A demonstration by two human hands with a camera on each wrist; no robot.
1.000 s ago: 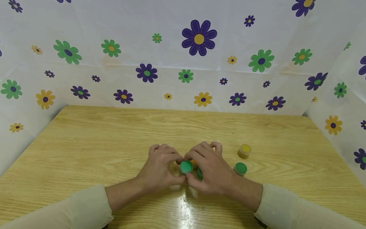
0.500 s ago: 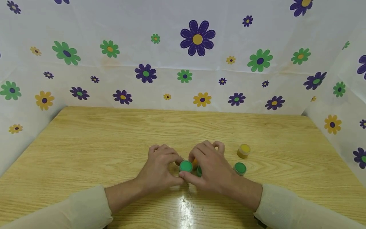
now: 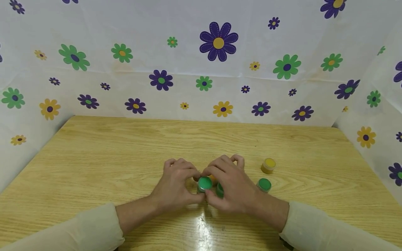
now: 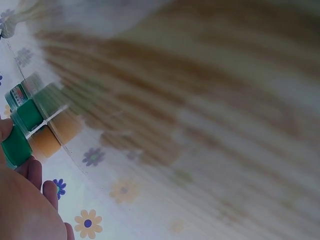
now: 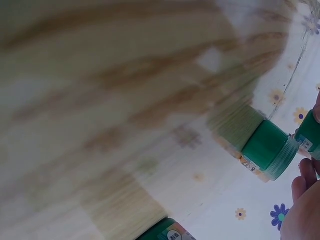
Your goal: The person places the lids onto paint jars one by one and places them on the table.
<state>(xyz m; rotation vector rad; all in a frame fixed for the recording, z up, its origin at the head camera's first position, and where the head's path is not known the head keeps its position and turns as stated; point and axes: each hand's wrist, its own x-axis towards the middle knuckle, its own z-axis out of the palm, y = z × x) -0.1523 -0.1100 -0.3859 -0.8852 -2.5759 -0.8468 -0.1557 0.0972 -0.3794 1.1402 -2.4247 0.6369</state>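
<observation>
A small green paint pot (image 3: 205, 183) stands upright on the wooden table between both hands. My left hand (image 3: 174, 183) pinches it from the left, index finger behind and thumb in front. From the right, my right hand (image 3: 232, 184) also grips it, thumb at the near side and index at the far rim. Partly hidden under the right hand are a second green paint pot (image 3: 220, 190) and an orange paint pot (image 4: 45, 141). In the right wrist view, the gripped pot (image 5: 309, 132) shows at the right edge beside the second green one.
To the right of the right hand stands another green paint pot (image 3: 264, 185), close to the wrist. Behind it is a yellow paint pot (image 3: 268, 165). A flower-patterned cloth (image 3: 188, 94) walls the table (image 3: 125, 146) at the back and sides.
Half a second ago the right index finger was off the pot and the thumb farther left across its front. Now the finger is back at the far rim and the thumb has drawn back right.
</observation>
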